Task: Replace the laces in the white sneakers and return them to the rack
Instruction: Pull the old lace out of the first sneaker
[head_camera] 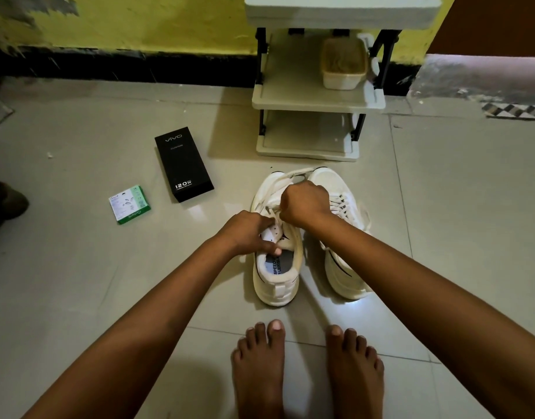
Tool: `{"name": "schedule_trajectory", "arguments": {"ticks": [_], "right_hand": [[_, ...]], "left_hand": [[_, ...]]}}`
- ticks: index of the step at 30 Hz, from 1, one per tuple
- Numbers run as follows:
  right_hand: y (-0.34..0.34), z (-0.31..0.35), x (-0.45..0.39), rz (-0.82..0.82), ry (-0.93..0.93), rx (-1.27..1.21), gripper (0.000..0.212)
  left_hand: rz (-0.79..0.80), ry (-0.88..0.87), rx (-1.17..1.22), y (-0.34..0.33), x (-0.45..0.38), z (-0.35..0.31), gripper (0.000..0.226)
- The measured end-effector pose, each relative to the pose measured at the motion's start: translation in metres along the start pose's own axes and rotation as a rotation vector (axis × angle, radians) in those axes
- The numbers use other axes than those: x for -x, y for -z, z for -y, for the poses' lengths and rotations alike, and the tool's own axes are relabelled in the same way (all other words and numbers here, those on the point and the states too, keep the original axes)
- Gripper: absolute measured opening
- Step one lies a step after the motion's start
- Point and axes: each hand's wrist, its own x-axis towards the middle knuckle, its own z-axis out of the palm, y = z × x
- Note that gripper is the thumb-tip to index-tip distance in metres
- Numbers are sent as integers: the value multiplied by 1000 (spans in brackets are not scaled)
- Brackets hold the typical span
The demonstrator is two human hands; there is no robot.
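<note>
- Left hand (250,229) pinches the left sneaker's (275,267) tongue, fingers curled.
- Right hand (305,204) fists around its lace (270,195).
- Both white sneakers sit on the floor, near side of the rack (317,98).

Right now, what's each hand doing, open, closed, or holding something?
Left hand: pinching the tongue and collar of the left white lace-up sneaker.
Right hand: fist closed on that sneaker's white fabric lace, pulling it.

Two sneakers (308,237) sitting side by side on floor (78,267), rack (317,98) far behind, two boxes (157,182) lying left.
</note>
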Motion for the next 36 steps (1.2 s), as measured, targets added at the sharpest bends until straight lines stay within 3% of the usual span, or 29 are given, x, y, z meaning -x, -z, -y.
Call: {"name": "schedule_trajectory", "arguments": {"ticks": [4,8,10,12,14,17,19,22,24,27,29,31,34,36], "right_hand": [[-2,4,0,-26,-10,-80,18],[5,-10,-9,179,-247,-865,20],[3,-17,-7,195,-268,-1000,14],[-1,-18,-5,234,-173,-860,8],[-5,-15,-3,270,-78,-506,23],[1,-6,0,74,-8,-71,29],[2,-2,2,-46,62,74,26],[0,1,2,-68,116,143,19],[2,0,0,-12,2,-113,20],[12,-4,1,171,-157,-1007,29],[15,-6,5,170,-155,-1201,26],[13,-7,6,160,-116,-1027,25],[3,-3,8,218,-24,-329,36],[-2,1,13,176,-42,-125,35]], "left_hand": [[-6,9,8,-1,1,0,61],[-15,14,26,-1,1,0,61],[-13,16,26,-1,1,0,61],[-16,11,11,-2,1,0,60],[-17,10,-2,-3,2,0,60],[-15,15,0,-2,2,0,65],[-14,17,10,-2,3,-1,67],[-15,22,17,-2,3,-1,68],[-12,26,7,-2,3,0,65],[-15,33,26,-3,2,1,62],[-19,32,38,-4,1,1,62],[-24,30,35,-4,1,0,63],[-33,19,30,-5,2,2,62],[-40,19,31,-6,2,2,62]]}}
